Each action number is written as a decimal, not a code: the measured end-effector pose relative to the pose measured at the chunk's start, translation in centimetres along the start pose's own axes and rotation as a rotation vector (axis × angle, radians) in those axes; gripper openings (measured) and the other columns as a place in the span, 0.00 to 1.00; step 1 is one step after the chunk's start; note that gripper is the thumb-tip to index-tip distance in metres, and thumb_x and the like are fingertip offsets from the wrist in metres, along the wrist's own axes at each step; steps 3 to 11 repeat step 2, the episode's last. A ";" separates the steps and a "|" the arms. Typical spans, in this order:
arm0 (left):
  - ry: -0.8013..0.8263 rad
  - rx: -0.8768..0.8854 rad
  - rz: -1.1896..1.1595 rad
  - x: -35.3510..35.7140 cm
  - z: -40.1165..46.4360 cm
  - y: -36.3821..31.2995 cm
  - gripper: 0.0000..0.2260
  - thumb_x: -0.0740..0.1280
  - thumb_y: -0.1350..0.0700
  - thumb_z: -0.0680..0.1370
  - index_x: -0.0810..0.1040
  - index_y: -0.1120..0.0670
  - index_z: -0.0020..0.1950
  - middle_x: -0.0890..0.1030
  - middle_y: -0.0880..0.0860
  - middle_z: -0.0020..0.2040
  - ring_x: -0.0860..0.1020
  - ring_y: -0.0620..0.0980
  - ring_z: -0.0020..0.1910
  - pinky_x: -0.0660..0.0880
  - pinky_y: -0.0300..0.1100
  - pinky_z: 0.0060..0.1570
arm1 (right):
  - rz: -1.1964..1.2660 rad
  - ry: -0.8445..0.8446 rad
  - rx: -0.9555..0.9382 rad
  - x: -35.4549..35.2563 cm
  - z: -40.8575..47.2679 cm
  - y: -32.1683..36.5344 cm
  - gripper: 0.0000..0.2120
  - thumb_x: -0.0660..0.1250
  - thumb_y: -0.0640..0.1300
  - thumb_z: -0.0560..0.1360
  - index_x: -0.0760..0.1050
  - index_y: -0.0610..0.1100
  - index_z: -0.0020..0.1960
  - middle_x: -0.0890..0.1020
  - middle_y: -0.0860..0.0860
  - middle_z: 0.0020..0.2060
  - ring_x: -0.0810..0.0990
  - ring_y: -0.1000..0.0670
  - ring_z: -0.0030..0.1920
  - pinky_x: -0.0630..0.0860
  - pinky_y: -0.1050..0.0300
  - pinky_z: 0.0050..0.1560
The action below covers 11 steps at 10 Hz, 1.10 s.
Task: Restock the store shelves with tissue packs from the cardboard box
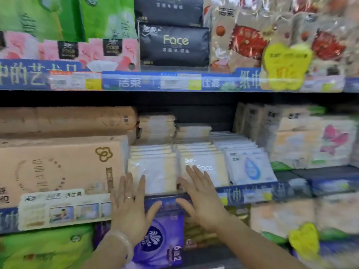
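- My left hand (129, 205) is open and flat, with my fingers straight and spread. It holds nothing
- My right hand (202, 199) is open and flat too, and it holds nothing
- Both hands are up at the front edge of the middle shelf (252, 193), side by side with a small gap between them
- The tissue packs sit just past my fingers, deeper into the shelf. There are two rows of cream packs, and each row runs from the front to the back
- The left cream row (153, 171) is right ahead of my left hand. My fingertips lie over the bottom of its front pack
- The right cream row (206, 167), with "Face" on it, is right ahead of my right hand. It looks like my fingers touch its front pack
- I think the next move is a push straight back, one hand for each row
- A big peach tissue bundle (58, 167) sits just left of my left hand
- White packs with a blue drop (250, 167) sit just right of the Face row
- I can't see the cardboard box here
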<state>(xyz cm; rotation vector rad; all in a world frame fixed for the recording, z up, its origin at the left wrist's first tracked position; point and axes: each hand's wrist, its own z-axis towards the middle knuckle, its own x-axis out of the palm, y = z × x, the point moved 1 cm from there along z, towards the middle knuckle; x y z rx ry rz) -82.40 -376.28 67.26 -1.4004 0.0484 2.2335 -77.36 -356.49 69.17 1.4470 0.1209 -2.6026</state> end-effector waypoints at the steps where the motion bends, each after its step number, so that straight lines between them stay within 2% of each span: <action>1: -0.008 0.078 -0.081 1.7 0.5 -4.0 0.44 0.28 0.25 0.66 0.44 0.51 0.73 0.41 0.53 0.75 0.40 0.51 0.75 0.36 0.52 0.69 | -0.188 0.016 0.139 -0.9 -3.8 -4.5 0.31 0.40 0.63 0.79 0.75 0.50 0.62 0.73 0.44 0.67 0.69 0.45 0.69 0.69 0.45 0.65; 2: -0.021 0.183 -0.034 2.9 1.0 -7.5 0.45 0.30 0.28 0.69 0.55 0.54 0.75 0.51 0.58 0.76 0.46 0.54 0.76 0.40 0.53 0.68 | -0.250 -0.058 0.294 -2.3 -7.0 -8.6 0.34 0.39 0.63 0.79 0.80 0.47 0.56 0.78 0.41 0.61 0.78 0.40 0.61 0.77 0.43 0.52; 11: -0.021 0.183 -0.034 2.9 1.0 -7.5 0.45 0.30 0.28 0.69 0.55 0.54 0.75 0.51 0.58 0.76 0.46 0.54 0.76 0.40 0.53 0.68 | -0.250 -0.058 0.294 -2.3 -7.0 -8.6 0.34 0.39 0.63 0.79 0.80 0.47 0.56 0.78 0.41 0.61 0.78 0.40 0.61 0.77 0.43 0.52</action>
